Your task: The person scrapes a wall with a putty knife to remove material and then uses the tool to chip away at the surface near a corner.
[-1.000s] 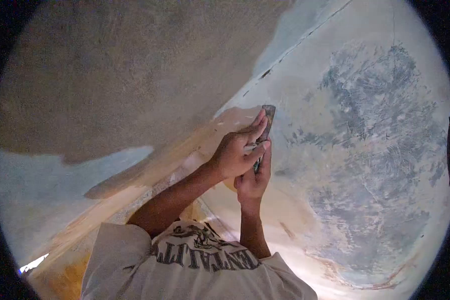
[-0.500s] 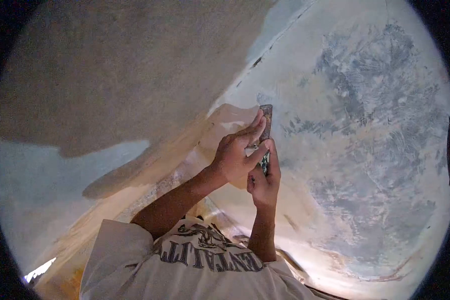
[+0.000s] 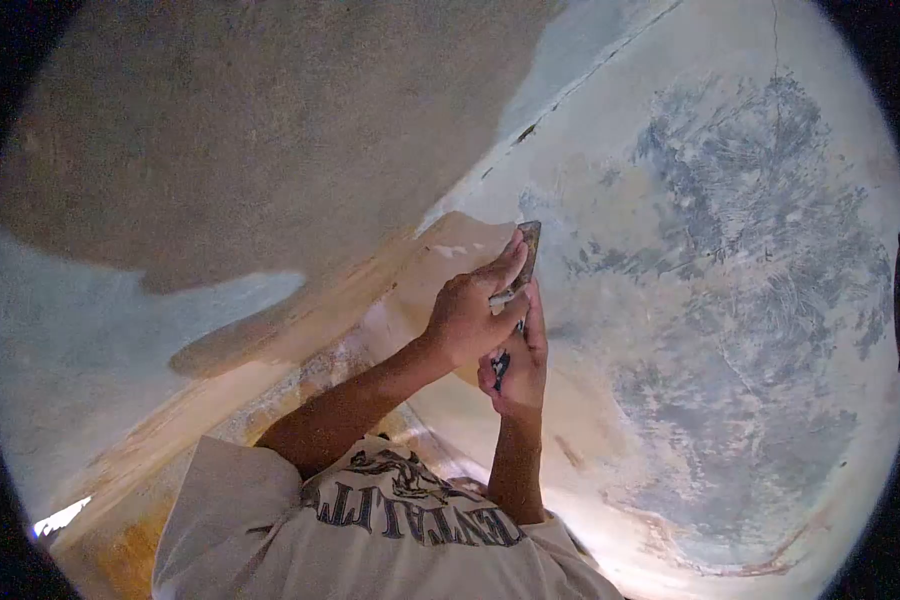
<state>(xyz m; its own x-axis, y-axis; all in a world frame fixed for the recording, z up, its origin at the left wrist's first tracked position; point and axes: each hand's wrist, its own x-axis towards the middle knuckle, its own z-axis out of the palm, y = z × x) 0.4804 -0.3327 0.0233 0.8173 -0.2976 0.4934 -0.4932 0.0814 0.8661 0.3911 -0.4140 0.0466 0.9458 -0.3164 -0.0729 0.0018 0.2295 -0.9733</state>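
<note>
A flat scraper-like tool [image 3: 532, 248] with a worn, stained blade is raised near the pale plastered surface [image 3: 600, 210]. My right hand [image 3: 523, 365] is wrapped round its dark lower part, which shows between the fingers. My left hand [image 3: 468, 312] is beside and slightly above it, with its fingers pressed along the blade's left side and its thumb near the right hand's fingertips. The blade's top end sticks out past the left fingertips. Whether the blade touches the surface is unclear.
Blue-grey rough patches [image 3: 730, 190] cover the right side of the surface. A thin crack [image 3: 610, 55] runs diagonally at the top. A tan ridge [image 3: 300, 345] crosses the lower left, and a large shadow [image 3: 270, 140] lies at the upper left.
My right hand has shifted slightly left and down. The tool has tilted and its blade top sits a little lower. The view of the surface has shifted slightly.
</note>
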